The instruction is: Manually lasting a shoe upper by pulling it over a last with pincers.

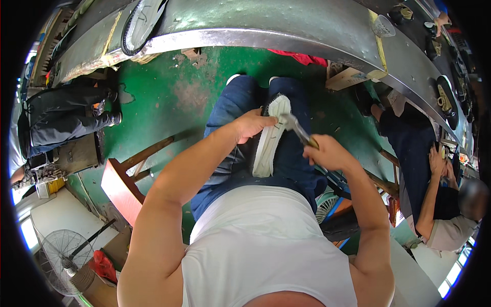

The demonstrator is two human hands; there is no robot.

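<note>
Across my thighs lies a shoe (267, 148) with its pale underside turned up, the toe end pointing away from me. My left hand (250, 126) grips its left side near the front, with the thumb laid over the pale bottom. In my right hand (328, 152) is a hammer (303, 134), the fingers closed round its handle. The metal head is over the right edge of the shoe's front part, close to my left thumb; whether it touches the shoe I cannot tell.
A metal-topped workbench (266, 38) curves across ahead, with another shoe (143, 25) at its left edge. A red stool (123, 189) stands left, a fan (64, 261) at lower left. Co-workers are at the left (66, 117) and right (424, 169).
</note>
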